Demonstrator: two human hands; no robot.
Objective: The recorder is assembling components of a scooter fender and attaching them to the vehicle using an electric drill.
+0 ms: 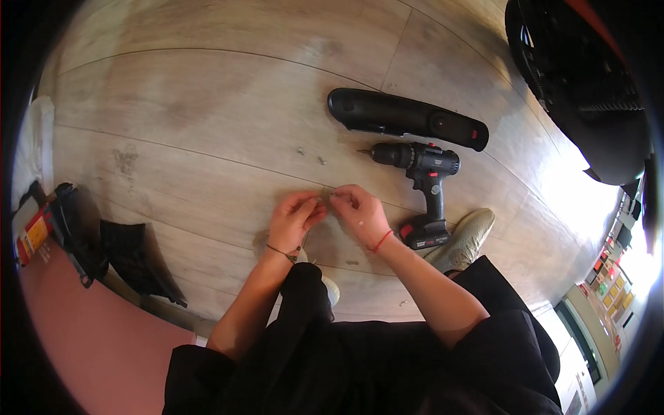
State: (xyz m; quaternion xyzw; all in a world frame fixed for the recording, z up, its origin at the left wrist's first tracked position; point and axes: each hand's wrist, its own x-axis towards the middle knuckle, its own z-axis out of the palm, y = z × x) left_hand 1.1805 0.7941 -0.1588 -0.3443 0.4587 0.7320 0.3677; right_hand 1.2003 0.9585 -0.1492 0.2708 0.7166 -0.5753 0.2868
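Fingertips of the left hand (pixel 296 216) and right hand (pixel 358 213) are pinched together on something tiny, hardly discernible, just above the floor (pixel 207 124). Loose screws (pixel 311 155) and a drill (pixel 422 187) lie untouched nearby, so little appears finished.

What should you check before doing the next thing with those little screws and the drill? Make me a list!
1. Left hand and right hand meet over a tiny part: ok, though the part is too small to identify.
2. Cordless drill lying on the floor, within reach: ok.
3. Bit in the drill's chuck: ok, a tip shows.
4. Two loose screws on the floor, apart from the hands: ok.
5. Long black part beside the drill: ok.
6. Battery charge: cannot tell.
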